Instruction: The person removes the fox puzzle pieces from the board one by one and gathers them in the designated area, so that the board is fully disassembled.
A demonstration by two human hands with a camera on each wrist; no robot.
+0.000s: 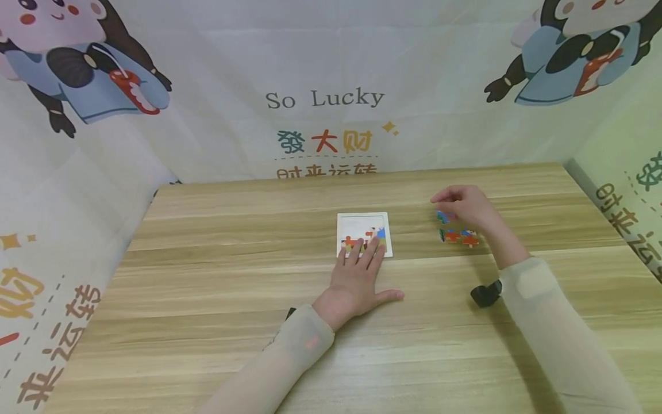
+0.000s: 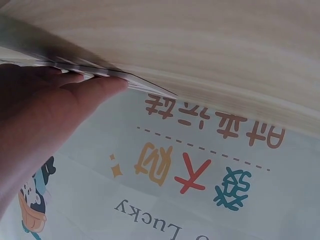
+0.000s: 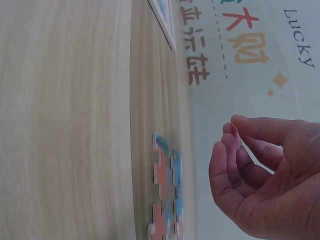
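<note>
A white square puzzle tray (image 1: 363, 214) lies on the table, its lower part filled with colourful jigsaw pieces (image 1: 381, 233). My left hand (image 1: 354, 284) is spread flat, fingers straight, with the fingertips resting on the tray's near edge and lower pieces. To the right lie several loose jigsaw pieces (image 1: 450, 236), red, blue and green. Above them hovers my right hand (image 1: 468, 206), fingers loosely bent and thumb near the index finger. In the right wrist view no piece shows between those fingertips, and the loose pieces (image 3: 160, 172) lie below, apart from the hand.
The wooden table (image 1: 207, 276) stretches around both hands. A printed cloth (image 1: 326, 52) with lettering and cartoon figures hangs behind the table and at both sides. A dark wrist device (image 1: 486, 294) sits under the right sleeve.
</note>
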